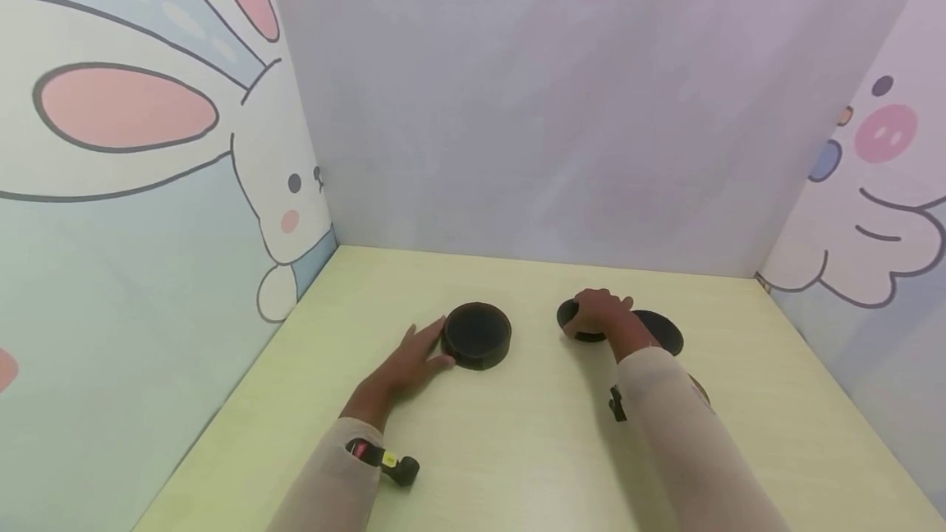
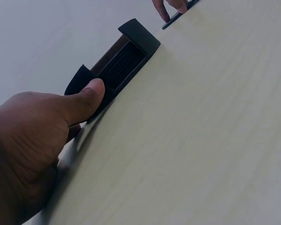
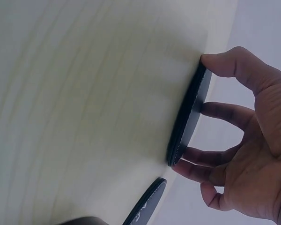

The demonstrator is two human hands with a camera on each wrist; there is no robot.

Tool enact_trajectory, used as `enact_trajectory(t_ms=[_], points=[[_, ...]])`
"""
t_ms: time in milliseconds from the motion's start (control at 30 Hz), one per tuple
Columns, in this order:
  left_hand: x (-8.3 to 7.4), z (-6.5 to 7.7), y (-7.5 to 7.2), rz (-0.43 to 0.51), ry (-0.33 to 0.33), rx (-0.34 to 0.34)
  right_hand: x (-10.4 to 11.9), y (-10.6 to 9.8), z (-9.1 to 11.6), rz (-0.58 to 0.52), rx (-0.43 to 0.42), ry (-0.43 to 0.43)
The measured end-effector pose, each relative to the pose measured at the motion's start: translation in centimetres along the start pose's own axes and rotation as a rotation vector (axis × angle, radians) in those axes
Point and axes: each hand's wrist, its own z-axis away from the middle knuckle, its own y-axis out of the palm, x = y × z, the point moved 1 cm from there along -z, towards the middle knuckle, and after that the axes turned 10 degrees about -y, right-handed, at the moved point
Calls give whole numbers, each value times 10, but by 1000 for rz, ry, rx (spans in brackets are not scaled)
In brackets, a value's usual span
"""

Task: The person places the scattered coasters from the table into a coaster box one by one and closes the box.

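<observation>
A round black coaster holder (image 1: 477, 333) with a raised rim stands on the table, left of centre. A cut-out shows in its side wall (image 2: 143, 40) in the left wrist view. My left hand (image 1: 414, 361) holds the holder at its left side, thumb at the front by the cut-out. To the right, my right hand (image 1: 600, 312) grips a black round coaster (image 3: 191, 115) with stitched edging by its rim, thumb and fingers spread around it. Whether that coaster touches the table I cannot tell. A second black coaster (image 1: 660, 332) lies just right of this hand.
Another round item (image 1: 698, 388) is mostly hidden behind the right sleeve (image 1: 676, 409). The pale wood table (image 1: 517, 450) meets a plain back wall (image 1: 547, 105), with cartoon-printed walls at left (image 1: 170, 286) and right (image 1: 872, 245). Both wrists wear black straps with cameras.
</observation>
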Motion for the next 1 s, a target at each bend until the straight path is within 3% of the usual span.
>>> enact_trajectory(t_ms=[400,1000], points=[[4,1,4,2,-22,-4,2,0,-3,74,-5,-5],[6,-1,4,14,-24,-16,13,-1,1,158,-149,-59]])
